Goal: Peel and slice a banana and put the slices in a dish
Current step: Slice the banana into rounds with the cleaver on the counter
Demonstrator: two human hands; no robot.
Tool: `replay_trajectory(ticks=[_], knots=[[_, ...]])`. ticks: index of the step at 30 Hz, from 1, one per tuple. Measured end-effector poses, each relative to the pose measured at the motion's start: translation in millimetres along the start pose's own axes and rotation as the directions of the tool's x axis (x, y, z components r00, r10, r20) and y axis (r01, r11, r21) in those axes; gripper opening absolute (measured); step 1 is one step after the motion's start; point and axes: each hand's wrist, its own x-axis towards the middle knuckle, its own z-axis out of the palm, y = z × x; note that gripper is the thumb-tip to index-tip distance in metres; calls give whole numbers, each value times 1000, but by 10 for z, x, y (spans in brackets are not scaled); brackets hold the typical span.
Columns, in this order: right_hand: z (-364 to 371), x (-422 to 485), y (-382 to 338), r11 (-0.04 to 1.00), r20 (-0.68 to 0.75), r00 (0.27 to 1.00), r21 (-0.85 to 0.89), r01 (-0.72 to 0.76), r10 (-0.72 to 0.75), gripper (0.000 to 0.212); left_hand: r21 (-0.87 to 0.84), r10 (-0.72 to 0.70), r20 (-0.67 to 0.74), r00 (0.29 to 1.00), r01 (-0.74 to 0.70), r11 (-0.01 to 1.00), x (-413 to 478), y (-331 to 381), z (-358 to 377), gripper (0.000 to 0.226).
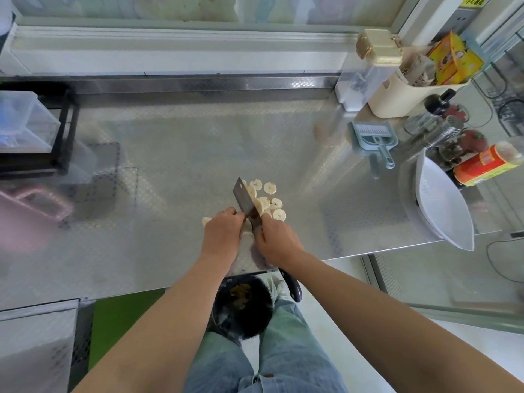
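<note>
- Head view: our left grip [222, 232] curls over the unsliced banana [206, 221], whose stub pokes out on its left. It pins the fruit to the counter [170, 154], likely so it cannot roll.
- Our right grip [279, 239] wraps the handle of the knife [245, 199], with the blade close against the left knuckles, probably to guide each cut.
- Cut slices [269, 204] lie on the blade's right, out of the way.
- The white dish [442, 199] sits well apart, on the right.
</note>
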Motion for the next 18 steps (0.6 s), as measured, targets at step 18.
replay_trajectory(ticks=[18], knots=[[-159, -14, -20, 999, -43, 999, 7, 34, -33, 17, -3, 3, 32, 1000, -2, 1000, 8, -14, -23, 7]])
